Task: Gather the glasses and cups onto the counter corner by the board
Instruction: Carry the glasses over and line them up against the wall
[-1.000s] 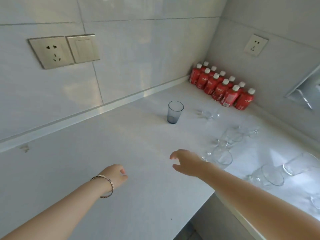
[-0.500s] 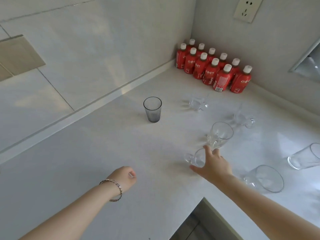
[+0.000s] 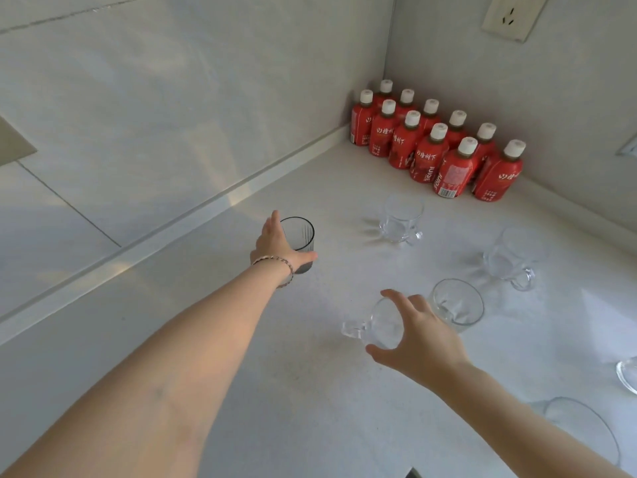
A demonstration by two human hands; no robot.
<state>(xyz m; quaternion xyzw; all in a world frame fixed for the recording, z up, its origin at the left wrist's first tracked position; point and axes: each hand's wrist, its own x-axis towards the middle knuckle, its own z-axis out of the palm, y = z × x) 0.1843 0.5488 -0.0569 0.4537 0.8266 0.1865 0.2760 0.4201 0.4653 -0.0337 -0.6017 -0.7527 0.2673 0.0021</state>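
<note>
A smoky grey tumbler [image 3: 300,233] stands upright on the white counter [image 3: 213,357] near the back wall. My left hand [image 3: 274,243] wraps it from the left, thumb across its lower front and fingers behind. A clear glass mug [image 3: 377,327] with its handle pointing left sits under my right hand [image 3: 422,334], whose thumb and fingers clasp its body. Just right of it is a clear glass [image 3: 458,303]. Two more clear mugs [image 3: 400,219] [image 3: 510,258] stand farther back. Another glass [image 3: 582,431] lies at the bottom right.
Several red juice bottles [image 3: 437,150] with white caps fill the far corner. A wall socket [image 3: 510,15] sits above them. Part of another glass [image 3: 628,376] shows at the right edge. The counter's inner corner edge [image 3: 410,472] is at the bottom.
My left hand has reached forward from the near counter and closed around the grey tumbler. My right hand stays on the clear mug, and the view has moved closer to the corner.
</note>
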